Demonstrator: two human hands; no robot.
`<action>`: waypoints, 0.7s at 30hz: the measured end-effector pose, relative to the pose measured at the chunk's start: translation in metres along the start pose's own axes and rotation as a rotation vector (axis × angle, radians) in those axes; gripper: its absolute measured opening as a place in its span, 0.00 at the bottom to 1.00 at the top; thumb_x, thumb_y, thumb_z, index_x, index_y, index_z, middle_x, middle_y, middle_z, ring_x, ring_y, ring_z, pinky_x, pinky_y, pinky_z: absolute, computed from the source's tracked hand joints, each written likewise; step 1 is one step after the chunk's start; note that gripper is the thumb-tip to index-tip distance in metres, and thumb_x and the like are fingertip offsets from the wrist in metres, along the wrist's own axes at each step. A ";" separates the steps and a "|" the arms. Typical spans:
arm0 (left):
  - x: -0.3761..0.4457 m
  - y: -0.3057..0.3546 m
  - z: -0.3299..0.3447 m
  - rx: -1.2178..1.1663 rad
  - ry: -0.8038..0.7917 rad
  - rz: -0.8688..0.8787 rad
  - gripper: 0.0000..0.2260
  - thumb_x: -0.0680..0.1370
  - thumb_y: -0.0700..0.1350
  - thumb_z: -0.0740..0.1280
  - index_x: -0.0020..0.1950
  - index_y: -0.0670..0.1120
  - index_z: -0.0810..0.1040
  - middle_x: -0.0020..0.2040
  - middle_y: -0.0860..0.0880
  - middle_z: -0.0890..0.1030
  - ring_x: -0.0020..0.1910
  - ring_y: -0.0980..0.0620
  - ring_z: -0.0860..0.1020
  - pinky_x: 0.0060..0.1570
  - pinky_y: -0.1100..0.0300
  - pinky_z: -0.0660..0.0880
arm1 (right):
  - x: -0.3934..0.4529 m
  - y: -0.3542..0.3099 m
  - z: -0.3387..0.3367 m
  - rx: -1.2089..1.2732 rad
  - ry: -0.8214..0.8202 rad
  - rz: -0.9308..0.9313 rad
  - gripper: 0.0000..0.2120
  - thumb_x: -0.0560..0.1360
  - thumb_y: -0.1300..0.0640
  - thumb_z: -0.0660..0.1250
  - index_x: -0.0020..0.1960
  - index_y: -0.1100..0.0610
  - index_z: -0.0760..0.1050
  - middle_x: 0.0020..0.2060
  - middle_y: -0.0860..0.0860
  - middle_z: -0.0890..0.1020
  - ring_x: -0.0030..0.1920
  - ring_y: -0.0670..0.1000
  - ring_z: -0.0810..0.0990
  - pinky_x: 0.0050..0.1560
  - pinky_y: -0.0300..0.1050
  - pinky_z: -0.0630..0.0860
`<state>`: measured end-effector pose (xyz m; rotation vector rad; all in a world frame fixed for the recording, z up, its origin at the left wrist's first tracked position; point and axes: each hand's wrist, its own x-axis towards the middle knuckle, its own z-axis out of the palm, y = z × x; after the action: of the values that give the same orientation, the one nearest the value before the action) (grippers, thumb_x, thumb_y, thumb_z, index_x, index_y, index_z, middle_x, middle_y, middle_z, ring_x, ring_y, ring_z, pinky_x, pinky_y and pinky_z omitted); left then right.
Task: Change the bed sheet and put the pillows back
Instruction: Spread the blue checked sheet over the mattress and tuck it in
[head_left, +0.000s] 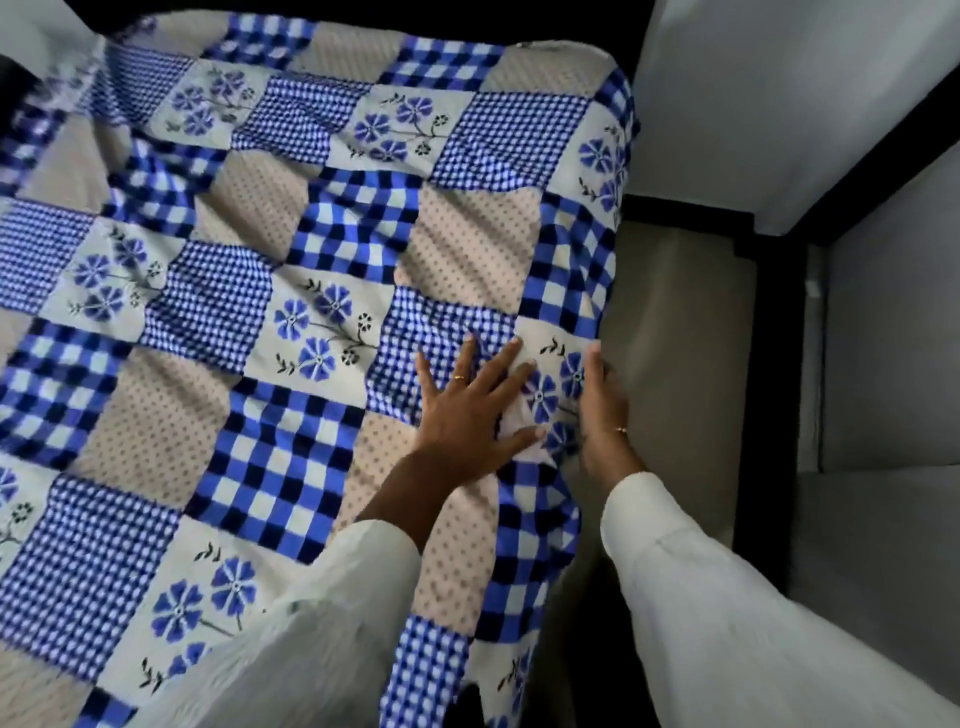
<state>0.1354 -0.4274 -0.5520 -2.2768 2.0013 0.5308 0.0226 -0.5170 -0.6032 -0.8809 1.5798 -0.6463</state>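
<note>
A patchwork bed sheet (291, 270) of blue checks, blue flowers and dotted beige squares lies spread over the bed, rumpled into soft folds. My left hand (470, 415) presses flat on it with fingers spread, near the bed's right edge. My right hand (602, 400) lies edge-on along that same edge, fingers straight against the sheet where it drops over the side. No pillow is in view.
A narrow strip of grey floor (675, 364) runs between the bed and a pale wall (779, 104) on the right. A dark frame (769, 312) stands against that wall. White sleeves cover both my forearms.
</note>
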 end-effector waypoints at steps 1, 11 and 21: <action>0.014 0.001 -0.006 -0.007 -0.029 -0.012 0.33 0.75 0.68 0.53 0.76 0.60 0.46 0.76 0.60 0.41 0.75 0.48 0.35 0.67 0.31 0.36 | 0.014 -0.015 0.004 -0.030 -0.011 -0.038 0.24 0.75 0.39 0.59 0.57 0.59 0.75 0.52 0.53 0.79 0.53 0.53 0.77 0.56 0.48 0.74; 0.170 0.015 -0.049 -0.019 -0.006 -0.203 0.35 0.74 0.67 0.56 0.76 0.57 0.45 0.77 0.52 0.41 0.76 0.42 0.39 0.70 0.35 0.41 | 0.134 -0.087 -0.006 -0.251 0.236 -0.006 0.13 0.79 0.59 0.59 0.55 0.68 0.73 0.52 0.66 0.78 0.52 0.63 0.77 0.50 0.50 0.66; 0.272 -0.005 -0.109 -0.220 0.166 -0.417 0.22 0.80 0.51 0.58 0.71 0.42 0.63 0.64 0.41 0.71 0.58 0.39 0.74 0.49 0.49 0.73 | 0.218 -0.180 0.030 -0.296 -0.259 -0.155 0.23 0.74 0.48 0.66 0.62 0.63 0.71 0.54 0.57 0.78 0.54 0.56 0.77 0.46 0.38 0.68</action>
<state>0.1894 -0.7144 -0.5316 -2.8512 1.5135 0.5603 0.0734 -0.7958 -0.5876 -1.2646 1.4012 -0.3904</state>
